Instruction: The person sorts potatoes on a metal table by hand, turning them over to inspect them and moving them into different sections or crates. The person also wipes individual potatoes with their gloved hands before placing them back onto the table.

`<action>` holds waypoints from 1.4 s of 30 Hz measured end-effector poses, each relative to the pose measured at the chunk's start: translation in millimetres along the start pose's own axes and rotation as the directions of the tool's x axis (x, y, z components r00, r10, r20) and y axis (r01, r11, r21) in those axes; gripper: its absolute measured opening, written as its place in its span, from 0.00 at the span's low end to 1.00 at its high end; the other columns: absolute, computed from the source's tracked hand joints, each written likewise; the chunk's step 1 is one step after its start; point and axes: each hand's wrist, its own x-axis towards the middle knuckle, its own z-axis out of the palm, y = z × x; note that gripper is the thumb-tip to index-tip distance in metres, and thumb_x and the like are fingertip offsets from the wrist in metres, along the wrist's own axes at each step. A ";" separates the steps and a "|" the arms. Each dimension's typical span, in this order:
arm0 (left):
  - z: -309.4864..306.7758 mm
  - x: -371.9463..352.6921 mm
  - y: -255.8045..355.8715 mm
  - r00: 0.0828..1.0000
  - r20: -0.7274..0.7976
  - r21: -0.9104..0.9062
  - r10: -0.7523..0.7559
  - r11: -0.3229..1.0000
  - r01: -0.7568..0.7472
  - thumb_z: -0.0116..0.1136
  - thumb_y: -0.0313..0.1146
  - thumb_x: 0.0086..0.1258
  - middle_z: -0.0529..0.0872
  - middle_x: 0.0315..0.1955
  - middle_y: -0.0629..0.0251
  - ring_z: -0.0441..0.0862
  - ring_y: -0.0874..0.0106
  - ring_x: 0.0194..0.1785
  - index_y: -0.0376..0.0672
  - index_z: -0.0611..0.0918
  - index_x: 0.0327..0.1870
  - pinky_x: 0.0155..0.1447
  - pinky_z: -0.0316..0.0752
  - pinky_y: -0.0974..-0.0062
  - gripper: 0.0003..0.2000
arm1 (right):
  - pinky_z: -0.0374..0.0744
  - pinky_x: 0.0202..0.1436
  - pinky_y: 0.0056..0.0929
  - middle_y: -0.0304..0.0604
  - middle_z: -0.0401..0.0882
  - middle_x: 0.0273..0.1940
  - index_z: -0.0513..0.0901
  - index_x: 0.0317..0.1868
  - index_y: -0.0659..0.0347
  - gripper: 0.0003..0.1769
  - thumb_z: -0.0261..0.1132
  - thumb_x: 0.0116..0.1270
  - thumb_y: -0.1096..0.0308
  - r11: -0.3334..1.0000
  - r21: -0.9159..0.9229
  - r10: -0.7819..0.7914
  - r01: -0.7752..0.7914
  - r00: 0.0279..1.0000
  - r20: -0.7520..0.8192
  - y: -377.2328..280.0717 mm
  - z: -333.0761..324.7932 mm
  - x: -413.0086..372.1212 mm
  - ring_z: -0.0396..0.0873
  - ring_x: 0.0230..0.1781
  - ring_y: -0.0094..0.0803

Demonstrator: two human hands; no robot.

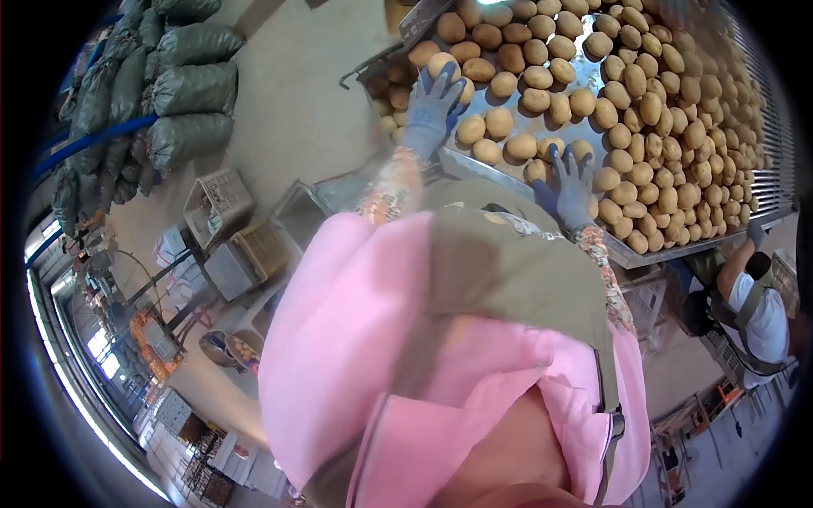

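Observation:
Brown potatoes [650,108] cover much of a metal sorting table [584,118], packed densely at the right and scattered at the left. At the table's left corner is my left hand [430,110], in a grey-blue glove, with fingers spread and the tips against a pale potato [442,65]. My right hand [574,188], gloved alike, reaches over the near edge with its fingers apart. Its fingertips meet potatoes there, and one potato [535,171] lies between thumb and fingers. What is under both palms is hidden.
Full green sacks [195,93] are stacked at the upper left. Plastic crates [218,203] stand on the floor at my left. More potatoes [388,102] sit in a bin past the table's left edge. A co-worker [758,317] works at the right; another hand [675,13] shows at the top.

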 end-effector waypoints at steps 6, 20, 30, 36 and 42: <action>-43.1 -34.5 -13.3 0.943 -0.028 -0.306 -0.332 0.901 0.308 0.59 0.34 0.66 0.64 0.68 0.48 0.67 0.48 0.67 0.47 0.75 0.63 0.69 0.65 0.57 0.22 | 0.63 0.67 0.54 0.52 0.55 0.73 0.55 0.76 0.34 0.48 0.68 0.57 0.42 0.994 0.084 -0.072 0.074 0.997 -0.030 -51.8 -1.3 47.2 0.58 0.70 0.55; -52.2 -198.8 -30.1 0.779 0.091 -0.311 -0.620 0.726 0.614 0.60 0.32 0.66 0.75 0.56 0.47 0.75 0.49 0.58 0.41 0.75 0.57 0.63 0.70 0.59 0.18 | 0.77 0.51 0.54 0.45 0.67 0.60 0.57 0.74 0.31 0.34 0.56 0.69 0.62 0.982 -0.133 -0.110 0.134 0.980 0.168 -97.1 -17.2 107.3 0.70 0.59 0.50; 62.3 -123.0 -36.9 0.484 0.441 -0.235 -0.756 0.424 0.875 0.65 0.54 0.59 0.68 0.60 0.39 0.69 0.49 0.62 0.30 0.59 0.69 0.64 0.65 0.60 0.45 | 0.76 0.58 0.37 0.51 0.79 0.53 0.78 0.60 0.50 0.27 0.66 0.62 0.50 0.598 0.728 -0.397 0.335 0.913 -0.094 -65.5 -29.4 140.9 0.79 0.51 0.45; 24.8 -93.8 -30.4 0.177 0.545 -0.112 -0.819 0.137 0.984 0.63 0.53 0.58 0.72 0.61 0.37 0.72 0.49 0.64 0.29 0.61 0.69 0.67 0.68 0.62 0.45 | 0.62 0.71 0.49 0.51 0.63 0.70 0.67 0.70 0.44 0.34 0.59 0.66 0.43 0.860 0.217 -0.350 0.461 0.844 -0.407 -69.0 -81.8 240.6 0.63 0.69 0.55; 42.7 -167.7 -56.4 0.142 0.527 0.057 -0.838 0.202 0.978 0.53 0.51 0.67 0.85 0.35 0.43 0.83 0.45 0.45 0.36 0.86 0.37 0.53 0.76 0.55 0.23 | 0.38 0.68 0.80 0.45 0.45 0.78 0.53 0.76 0.39 0.47 0.53 0.62 0.28 0.936 -0.145 -0.347 0.319 0.907 -0.240 -132.9 -37.3 235.0 0.36 0.73 0.77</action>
